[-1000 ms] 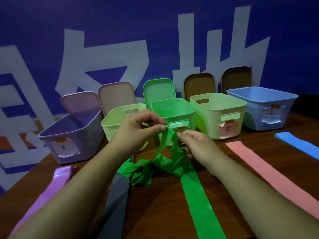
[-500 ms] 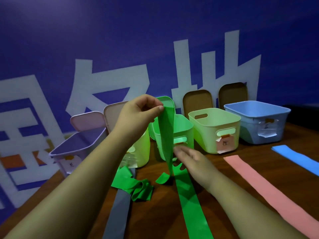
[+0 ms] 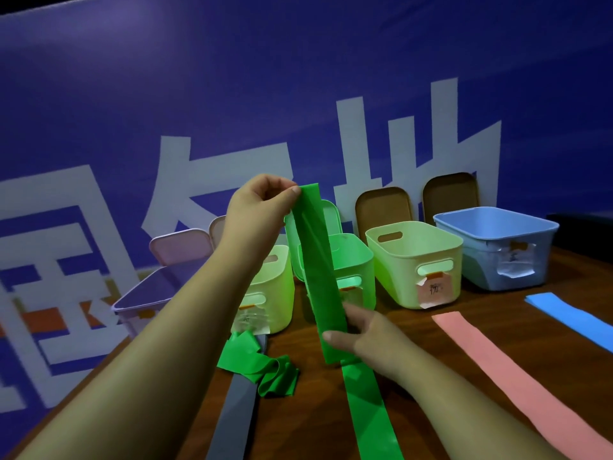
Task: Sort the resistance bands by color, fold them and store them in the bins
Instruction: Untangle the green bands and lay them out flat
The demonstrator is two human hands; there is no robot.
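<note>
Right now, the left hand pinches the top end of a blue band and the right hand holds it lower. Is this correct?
No: in the head view, the band that the left hand and right hand hold is green, not blue.

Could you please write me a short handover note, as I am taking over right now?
Left hand pinches the top of the green band, held up; right hand pinches it lower down.
Crumpled green band, grey band, pink band and blue band lie on the table.
Done: nothing visibly stored yet.
To do: fold the green ones into the green bin, then the rest.
</note>
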